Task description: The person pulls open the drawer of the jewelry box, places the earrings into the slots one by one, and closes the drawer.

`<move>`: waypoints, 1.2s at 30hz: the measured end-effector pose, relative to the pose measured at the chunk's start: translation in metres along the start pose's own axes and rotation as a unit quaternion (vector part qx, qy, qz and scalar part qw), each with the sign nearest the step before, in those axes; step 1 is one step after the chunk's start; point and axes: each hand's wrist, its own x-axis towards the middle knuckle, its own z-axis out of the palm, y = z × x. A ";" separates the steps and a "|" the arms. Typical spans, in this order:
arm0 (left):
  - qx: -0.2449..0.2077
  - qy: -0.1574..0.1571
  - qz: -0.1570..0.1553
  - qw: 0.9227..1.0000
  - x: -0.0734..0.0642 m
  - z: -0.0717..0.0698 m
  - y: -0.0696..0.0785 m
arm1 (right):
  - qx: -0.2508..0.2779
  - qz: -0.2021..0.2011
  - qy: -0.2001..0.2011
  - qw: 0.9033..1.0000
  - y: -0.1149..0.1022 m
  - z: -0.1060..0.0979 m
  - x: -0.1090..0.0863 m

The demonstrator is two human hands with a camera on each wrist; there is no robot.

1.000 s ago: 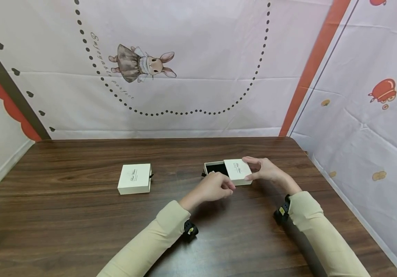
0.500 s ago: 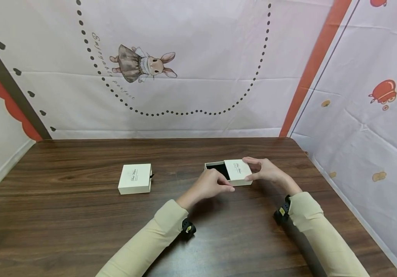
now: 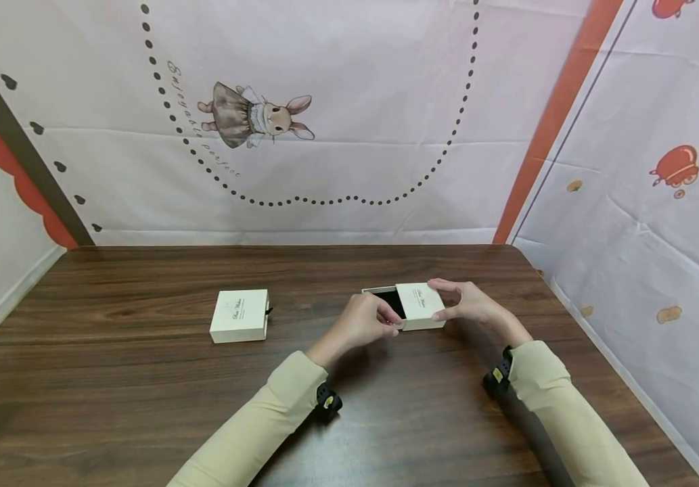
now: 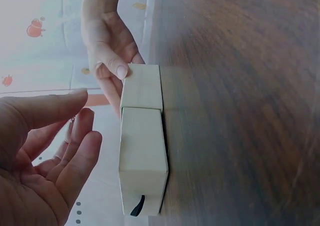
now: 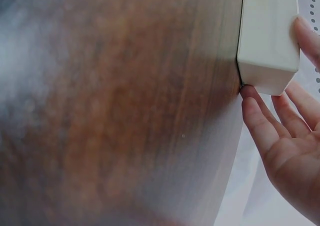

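A cream drawer-style gift box (image 3: 420,302) lies on the table with its inner tray (image 3: 388,295) slid partly out to the left, showing a black lining. My right hand (image 3: 477,304) grips the sleeve's right end between thumb and fingers; in the right wrist view the fingertips (image 5: 255,106) touch its end and lower edge. Beside the tray, my left hand (image 3: 361,321) has thumb and fingers bent towards each other. A small shiny item (image 4: 72,120), too tiny to identify, shows between them in the left wrist view. A black ribbon tab (image 4: 138,206) sticks out of the tray's end.
A second cream box (image 3: 239,316), closed, with a black tab on its right side, sits to the left on the brown wooden table (image 3: 142,392). A printed white cloth (image 3: 349,101) hangs behind the table and along its right side.
My left hand has shifted slightly left, and its fingers have gone from loosely curled to drawn together over the tray's near edge. The right hand keeps its hold on the sleeve.
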 end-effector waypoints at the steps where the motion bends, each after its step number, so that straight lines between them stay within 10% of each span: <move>1: 0.001 0.003 -0.003 1.000 0.000 0.000 0.000 | 0.001 -0.001 0.000 1.000 0.000 0.000 0.000; 36: -0.019 0.069 -0.037 0.997 0.006 -0.016 -0.018 | 0.000 0.001 -0.004 1.000 -0.002 0.000 -0.002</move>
